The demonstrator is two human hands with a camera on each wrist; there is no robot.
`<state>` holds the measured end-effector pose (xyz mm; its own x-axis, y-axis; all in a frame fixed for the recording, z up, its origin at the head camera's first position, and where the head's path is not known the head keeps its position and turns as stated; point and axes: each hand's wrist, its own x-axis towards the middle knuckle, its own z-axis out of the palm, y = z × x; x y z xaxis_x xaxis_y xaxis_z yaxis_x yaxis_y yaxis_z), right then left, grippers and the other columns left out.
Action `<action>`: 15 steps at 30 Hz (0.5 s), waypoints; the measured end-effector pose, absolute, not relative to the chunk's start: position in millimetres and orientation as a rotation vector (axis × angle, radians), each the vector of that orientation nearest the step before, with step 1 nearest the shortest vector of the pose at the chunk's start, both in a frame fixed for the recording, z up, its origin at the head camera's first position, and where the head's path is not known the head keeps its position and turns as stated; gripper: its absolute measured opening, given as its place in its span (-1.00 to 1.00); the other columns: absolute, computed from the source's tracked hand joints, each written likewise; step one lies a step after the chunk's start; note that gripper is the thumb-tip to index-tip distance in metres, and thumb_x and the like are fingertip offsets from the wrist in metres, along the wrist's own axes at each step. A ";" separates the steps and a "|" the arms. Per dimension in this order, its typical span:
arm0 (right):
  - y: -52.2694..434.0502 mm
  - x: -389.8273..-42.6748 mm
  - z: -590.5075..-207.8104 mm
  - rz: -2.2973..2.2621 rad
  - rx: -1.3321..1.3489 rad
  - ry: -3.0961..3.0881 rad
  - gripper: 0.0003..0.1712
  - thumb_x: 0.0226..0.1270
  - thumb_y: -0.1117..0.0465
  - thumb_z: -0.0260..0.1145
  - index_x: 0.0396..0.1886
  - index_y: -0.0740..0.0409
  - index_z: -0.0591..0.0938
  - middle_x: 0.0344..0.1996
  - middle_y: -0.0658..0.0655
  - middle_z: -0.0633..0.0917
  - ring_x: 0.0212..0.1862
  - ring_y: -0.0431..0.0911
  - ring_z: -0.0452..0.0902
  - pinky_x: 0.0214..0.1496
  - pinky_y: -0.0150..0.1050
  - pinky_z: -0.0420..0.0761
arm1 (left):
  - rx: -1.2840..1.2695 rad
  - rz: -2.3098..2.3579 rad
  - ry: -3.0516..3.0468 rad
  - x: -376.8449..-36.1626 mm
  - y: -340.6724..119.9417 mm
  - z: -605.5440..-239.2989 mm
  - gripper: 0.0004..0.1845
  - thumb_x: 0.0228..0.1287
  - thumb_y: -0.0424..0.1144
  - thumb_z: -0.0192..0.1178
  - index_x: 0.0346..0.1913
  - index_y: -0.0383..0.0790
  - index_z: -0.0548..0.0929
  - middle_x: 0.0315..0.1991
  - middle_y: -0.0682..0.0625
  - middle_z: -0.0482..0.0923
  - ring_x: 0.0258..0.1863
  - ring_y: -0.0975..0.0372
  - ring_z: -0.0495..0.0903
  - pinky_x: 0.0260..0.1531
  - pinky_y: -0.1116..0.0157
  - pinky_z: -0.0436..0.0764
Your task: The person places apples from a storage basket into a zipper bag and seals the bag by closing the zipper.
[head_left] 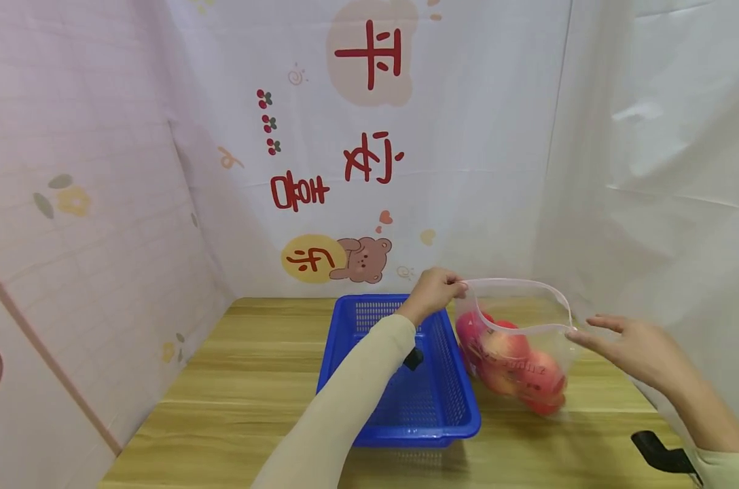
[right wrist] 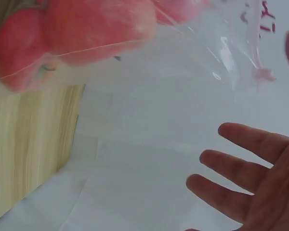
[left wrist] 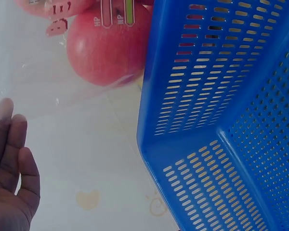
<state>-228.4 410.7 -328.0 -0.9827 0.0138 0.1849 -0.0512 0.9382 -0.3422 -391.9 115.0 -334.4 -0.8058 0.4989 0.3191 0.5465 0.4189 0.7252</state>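
Observation:
A clear zip bag (head_left: 522, 331) with a pale pink rim holds several red apples (head_left: 541, 373) and hangs with its mouth open. My left hand (head_left: 433, 293) pinches the left end of that rim. At the opposite end, my right hand (head_left: 647, 350) has its fingers stretched out. In the right wrist view, the spread fingers (right wrist: 231, 168) stand apart from a small pink piece (right wrist: 264, 74) at the bag's corner. An apple (left wrist: 108, 48) shows through the plastic beside the basket in the left wrist view, where the left fingertips meet the bag at the edge.
A blue perforated plastic basket (head_left: 415, 432) stands on the wooden table (head_left: 253, 373), left of the bag and under my left forearm. White printed cloth (head_left: 479, 136) hangs behind the table and along both sides. Black straps (head_left: 657, 451) show by each wrist.

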 end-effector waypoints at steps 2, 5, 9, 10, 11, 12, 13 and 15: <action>403.3 -221.7 -333.7 0.408 0.093 -2.844 -0.20 0.34 -0.29 0.25 0.20 0.34 0.59 0.22 0.54 0.45 0.15 0.55 0.36 -0.09 0.39 0.44 | -0.930 -1.354 -2.590 -393.7 114.4 -333.7 -0.77 0.46 -0.18 0.16 -0.18 -0.19 0.80 -0.34 0.04 0.75 -0.29 0.32 0.63 -0.38 0.42 0.50; 394.5 -220.5 -341.9 0.307 0.201 -2.686 -0.43 0.34 -0.12 0.34 0.00 0.31 0.72 0.15 0.45 0.56 0.05 0.47 0.50 -0.16 0.32 0.50 | -0.903 -1.357 -2.578 -394.6 113.6 -333.5 -0.78 0.45 -0.19 0.18 -0.21 -0.19 0.80 -0.36 0.02 0.75 -0.36 0.33 0.58 -0.44 0.41 0.46; 392.6 -224.2 -345.6 0.344 0.265 -2.526 -0.59 0.38 0.06 0.33 -0.04 0.34 0.73 0.07 0.39 0.64 -0.08 0.41 0.60 -0.21 0.33 0.51 | -0.915 -1.373 -2.579 -394.3 113.7 -333.1 -0.78 0.45 -0.19 0.18 -0.19 -0.19 0.80 -0.36 0.03 0.75 -0.37 0.35 0.57 -0.43 0.42 0.47; 394.2 -225.0 -345.2 0.383 0.247 -2.514 -0.58 0.40 0.06 0.31 -0.01 0.35 0.71 0.07 0.40 0.63 -0.11 0.41 0.61 -0.21 0.34 0.51 | -0.911 -1.381 -2.576 -394.8 114.0 -333.1 -0.78 0.45 -0.19 0.18 -0.18 -0.19 0.80 -0.36 0.03 0.75 -0.36 0.34 0.58 -0.42 0.42 0.48; 396.7 -225.7 -344.7 0.426 0.220 -2.504 -0.57 0.42 0.06 0.28 0.02 0.36 0.70 0.08 0.40 0.63 -0.13 0.42 0.62 -0.22 0.35 0.50 | -0.903 -1.379 -2.571 -395.3 113.9 -332.7 -0.78 0.45 -0.19 0.18 -0.18 -0.19 0.80 -0.35 0.04 0.75 -0.35 0.34 0.59 -0.41 0.42 0.50; 400.1 -226.4 -344.0 0.472 0.184 -2.499 -0.56 0.44 0.05 0.26 0.04 0.35 0.69 0.09 0.41 0.62 -0.14 0.42 0.62 -0.22 0.34 0.50 | -0.882 -1.383 -2.567 -395.6 113.5 -332.2 -0.77 0.45 -0.18 0.17 -0.17 -0.19 0.80 -0.34 0.04 0.75 -0.32 0.33 0.60 -0.39 0.41 0.51; 404.1 -227.3 -343.5 0.529 0.138 -2.501 -0.53 0.47 0.03 0.23 0.07 0.35 0.67 0.11 0.43 0.59 -0.11 0.44 0.60 -0.20 0.34 0.48 | -0.853 -1.387 -2.559 -396.1 113.0 -331.7 -0.77 0.46 -0.18 0.17 -0.17 -0.19 0.80 -0.34 0.05 0.75 -0.31 0.32 0.61 -0.38 0.40 0.52; 413.7 -230.7 -343.1 0.655 0.038 -2.507 -0.47 0.51 0.00 0.17 0.10 0.40 0.64 0.13 0.50 0.54 -0.01 0.50 0.52 -0.15 0.36 0.45 | -0.782 -1.403 -2.542 -398.0 112.1 -331.4 -0.77 0.46 -0.18 0.17 -0.17 -0.19 0.80 -0.34 0.05 0.74 -0.28 0.28 0.62 -0.36 0.38 0.55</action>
<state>-230.7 413.7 -343.1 -0.8521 0.1060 0.5125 -0.1584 0.8811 -0.4456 -398.0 112.1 -331.4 -0.8562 0.3754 0.3550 0.5005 0.4321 0.7502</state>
